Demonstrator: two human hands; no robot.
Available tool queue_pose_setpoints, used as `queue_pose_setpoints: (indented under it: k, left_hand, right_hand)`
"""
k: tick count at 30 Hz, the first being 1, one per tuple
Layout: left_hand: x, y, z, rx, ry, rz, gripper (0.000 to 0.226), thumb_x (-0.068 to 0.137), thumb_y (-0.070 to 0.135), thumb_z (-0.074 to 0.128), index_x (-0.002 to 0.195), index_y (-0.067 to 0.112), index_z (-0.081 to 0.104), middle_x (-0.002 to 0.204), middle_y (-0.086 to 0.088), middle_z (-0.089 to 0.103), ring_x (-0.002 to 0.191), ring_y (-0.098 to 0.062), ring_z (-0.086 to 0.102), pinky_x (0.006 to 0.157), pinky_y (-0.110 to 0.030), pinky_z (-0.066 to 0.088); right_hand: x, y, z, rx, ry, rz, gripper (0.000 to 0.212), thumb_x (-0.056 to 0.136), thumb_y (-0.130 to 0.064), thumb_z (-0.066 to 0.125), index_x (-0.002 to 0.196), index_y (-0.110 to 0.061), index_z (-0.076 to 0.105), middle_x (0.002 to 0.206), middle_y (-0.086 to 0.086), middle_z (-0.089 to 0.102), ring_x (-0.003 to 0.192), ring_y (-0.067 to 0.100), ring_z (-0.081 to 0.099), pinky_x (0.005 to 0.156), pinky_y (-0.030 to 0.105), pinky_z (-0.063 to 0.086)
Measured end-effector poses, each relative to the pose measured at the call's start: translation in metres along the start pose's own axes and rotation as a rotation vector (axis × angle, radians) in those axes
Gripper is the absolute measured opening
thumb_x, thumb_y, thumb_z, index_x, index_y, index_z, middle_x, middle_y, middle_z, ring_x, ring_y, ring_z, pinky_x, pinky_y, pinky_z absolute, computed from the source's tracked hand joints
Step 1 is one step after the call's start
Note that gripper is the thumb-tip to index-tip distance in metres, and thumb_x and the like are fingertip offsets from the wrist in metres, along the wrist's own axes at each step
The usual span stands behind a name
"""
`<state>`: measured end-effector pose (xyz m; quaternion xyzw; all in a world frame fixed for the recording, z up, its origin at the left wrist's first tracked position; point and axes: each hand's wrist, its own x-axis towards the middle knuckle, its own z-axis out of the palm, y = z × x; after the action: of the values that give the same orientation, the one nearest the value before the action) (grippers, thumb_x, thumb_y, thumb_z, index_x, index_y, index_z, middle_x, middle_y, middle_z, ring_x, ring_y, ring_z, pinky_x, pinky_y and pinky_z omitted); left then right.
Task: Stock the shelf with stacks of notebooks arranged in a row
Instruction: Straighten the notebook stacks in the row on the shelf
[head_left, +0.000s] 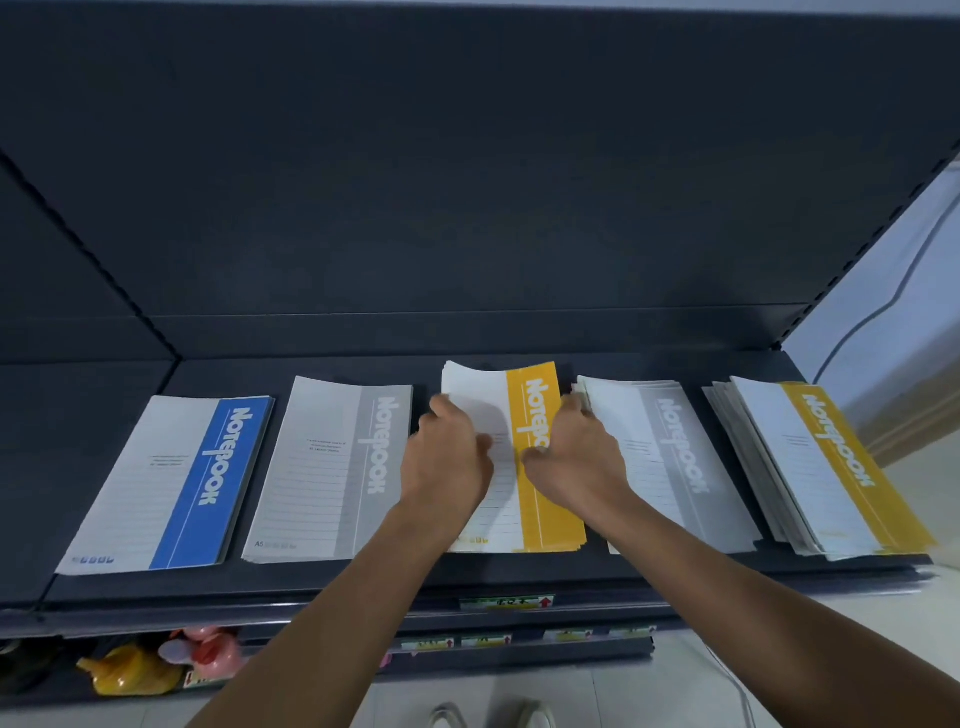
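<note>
Several notebook stacks lie in a row on the dark shelf (322, 582). From the left: a blue-banded stack (171, 483), a grey-banded stack (332, 467), a yellow-banded stack (540, 499), another grey-banded stack (670, 467) and a fanned yellow-banded stack (815, 467). Both hands are on the middle yellow stack. My left hand (449, 457) grips its left edge, thumb on the cover. My right hand (576, 452) grips its right edge, thumb on the yellow band. The stack's far end is slightly lifted and curled.
The shelf's dark back panel rises behind the stacks. Price tags (506, 603) sit on the front rail. A lower shelf holds yellow and pink packaged items (156, 665). A pale wall with a cable (883, 306) stands at the right. Shoes (488, 717) show on the tiled floor.
</note>
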<state>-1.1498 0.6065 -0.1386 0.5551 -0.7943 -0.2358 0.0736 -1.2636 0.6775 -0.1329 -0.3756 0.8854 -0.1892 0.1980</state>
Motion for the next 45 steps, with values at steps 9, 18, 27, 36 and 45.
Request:
queue_pose_setpoints:
  k: [9, 18, 27, 36, 45]
  left_hand:
    - [0.01, -0.008, 0.013, 0.065, 0.001, 0.019, 0.045, 0.097, 0.032, 0.06, 0.125, 0.004, 0.04, 0.116, -0.016, 0.061, 0.105, -0.035, 0.062, 0.069, -0.034, 0.044]
    - [0.013, -0.002, 0.012, 0.291, 0.008, 0.095, 0.071, 0.094, 0.032, 0.062, 0.142, -0.008, 0.028, 0.137, -0.022, 0.047, 0.129, -0.038, 0.044, 0.094, -0.037, 0.049]
    - [-0.005, 0.059, 0.013, 0.009, 0.077, 0.39, 0.063, 0.099, 0.031, 0.053, 0.15, 0.003, 0.029, 0.141, -0.013, 0.049, 0.13, -0.029, 0.046, 0.098, -0.033, 0.044]
    - [-0.015, 0.121, 0.068, -0.013, -0.134, 0.221, 0.062, 0.097, 0.039, 0.052, 0.142, 0.003, 0.028, 0.129, -0.016, 0.054, 0.115, -0.032, 0.055, 0.089, -0.037, 0.047]
    - [-0.018, 0.156, 0.097, 0.084, -0.099, -0.03, 0.072, 0.095, 0.036, 0.054, 0.146, 0.004, 0.016, 0.128, -0.019, 0.051, 0.118, -0.035, 0.047, 0.08, -0.033, 0.037]
  right_hand:
    - [0.01, 0.001, 0.012, -0.048, -0.004, -0.016, 0.039, 0.088, -0.027, 0.068, 0.11, -0.019, 0.037, 0.097, -0.002, 0.053, 0.082, 0.022, 0.053, 0.064, 0.032, 0.043]
    - [0.014, 0.004, 0.015, -0.123, 0.078, -0.125, 0.057, 0.084, -0.027, 0.076, 0.128, -0.013, 0.043, 0.124, 0.008, 0.056, 0.114, 0.029, 0.057, 0.077, 0.031, 0.046]
    - [0.012, 0.047, -0.045, 0.029, 0.257, -0.072, 0.046, 0.092, -0.023, 0.063, 0.135, -0.01, 0.052, 0.128, 0.01, 0.056, 0.119, 0.029, 0.055, 0.087, 0.031, 0.04]
    - [0.028, 0.126, -0.084, -0.036, 0.113, 0.049, 0.054, 0.09, -0.029, 0.061, 0.137, -0.009, 0.043, 0.136, 0.014, 0.047, 0.123, 0.034, 0.05, 0.096, 0.04, 0.045]
    - [0.035, 0.154, -0.089, 0.011, -0.117, -0.059, 0.057, 0.092, -0.032, 0.06, 0.14, -0.011, 0.036, 0.131, 0.013, 0.046, 0.118, 0.034, 0.052, 0.083, 0.034, 0.039]
